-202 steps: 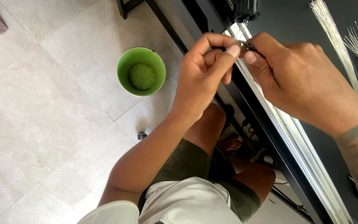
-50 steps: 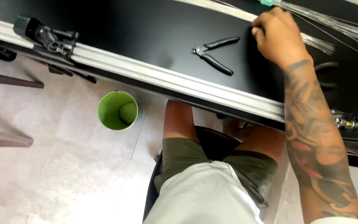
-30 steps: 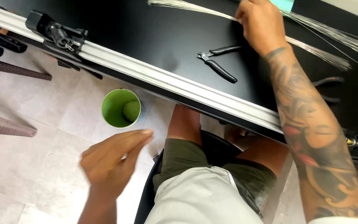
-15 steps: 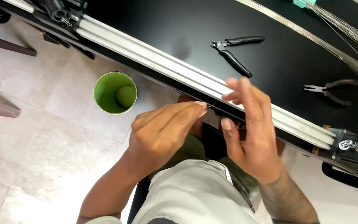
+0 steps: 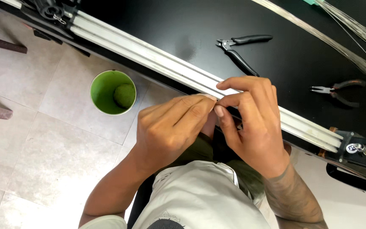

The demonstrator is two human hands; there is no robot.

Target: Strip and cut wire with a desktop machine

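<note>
Pinching together: the left hand (image 5: 172, 127) and the right hand (image 5: 250, 121) meet fingertip to fingertip at the centre of the frame, just below the pale aluminium rail (image 5: 183, 70).
Grip state: both hands have thumb and forefinger closed tightly together; whatever sits between them is too small to make out, so it cannot be told what they are clamped on.
Left hand: comes in from the lower left, knuckles up, fingers curled toward the right hand.
Right hand: comes in from the lower right on a tattooed forearm, forefinger stretched out above the pinch and lying over the rail's edge.
Aluminium rail: runs diagonally from upper left to the right edge along the front of the black tabletop (image 5: 183, 29).
Black-handled cutting pliers (image 5: 240, 48): lying on the tabletop, upper centre, just above the right hand, apart from it.
Small dark-handled needle-nose pliers (image 5: 337, 90): on the tabletop at the right.
Bundle of thin silvery wires (image 5: 318, 36): slanting across the upper right of the tabletop.
Green round cup (image 5: 112, 92): standing on the pale tiled floor (image 5: 34, 140) at the left, with a green ball inside it.
</note>
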